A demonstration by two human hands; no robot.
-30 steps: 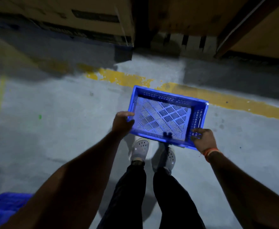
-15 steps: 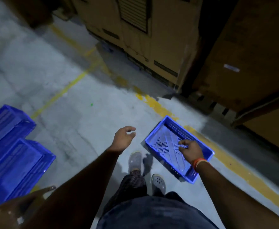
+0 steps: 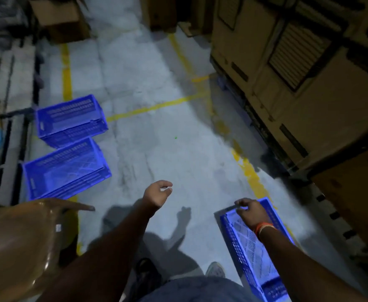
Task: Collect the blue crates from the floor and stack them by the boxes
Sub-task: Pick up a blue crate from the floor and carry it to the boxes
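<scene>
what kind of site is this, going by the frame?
Probably a warehouse or stockroom: large cardboard boxes stacked along the right, yellow lane lines painted on the concrete floor, and wooden pallets at left beside blue crates.

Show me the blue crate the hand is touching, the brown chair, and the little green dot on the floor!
blue crate (image 3: 246, 243), head view, on its slatted bottom.
brown chair (image 3: 19, 238), head view, on its shiny seat, lower left.
green dot (image 3: 175, 137), head view, on the speck on the grey floor.
</scene>
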